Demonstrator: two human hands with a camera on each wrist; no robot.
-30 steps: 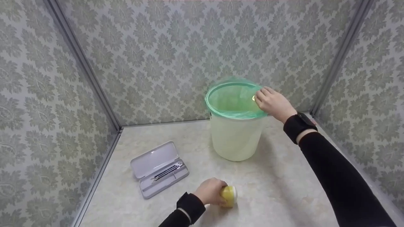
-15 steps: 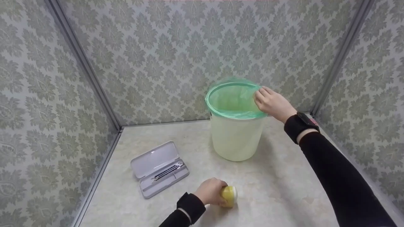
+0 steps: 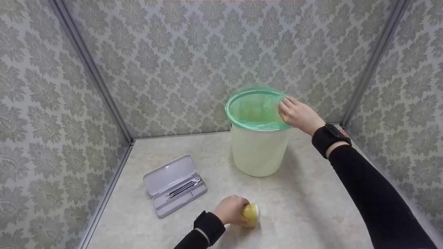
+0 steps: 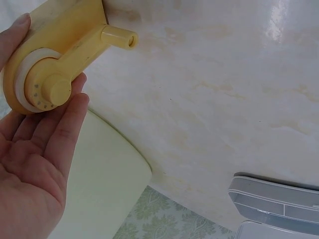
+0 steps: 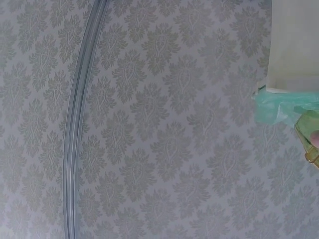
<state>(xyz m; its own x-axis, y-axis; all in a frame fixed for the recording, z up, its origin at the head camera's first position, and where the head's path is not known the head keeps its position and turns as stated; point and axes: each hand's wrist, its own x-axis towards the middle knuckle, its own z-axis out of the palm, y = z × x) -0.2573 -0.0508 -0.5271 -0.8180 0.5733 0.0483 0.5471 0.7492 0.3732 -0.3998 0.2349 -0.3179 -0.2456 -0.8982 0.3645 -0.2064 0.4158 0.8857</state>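
Observation:
My left hand [image 3: 230, 210] holds a yellow crank pencil sharpener [image 3: 250, 215] low over the front of the table. In the left wrist view the sharpener's handle [image 4: 117, 36] and round dial show, with thumb and fingers on either side of the body. At the right rim of a pale bin [image 3: 259, 152], my right hand [image 3: 299, 114] pinches a see-through yellow tray, perhaps the sharpener's shavings drawer [image 5: 307, 133]. Only part of that tray appears at the right wrist view's edge; in the head view the fingers hide it. A green bag [image 3: 254, 127] lines the bin.
An open pale pencil case [image 3: 169, 176] with several dark striped pencils [image 3: 183, 188] lies at left on the marbled table [image 3: 207, 148]. Patterned wall panels [image 3: 193, 69] enclose the back and both sides.
My right hand has turned slightly at the bin's rim, and the yellow glint seen at its fingertips is now hidden. The left hand and sharpener have stayed put.

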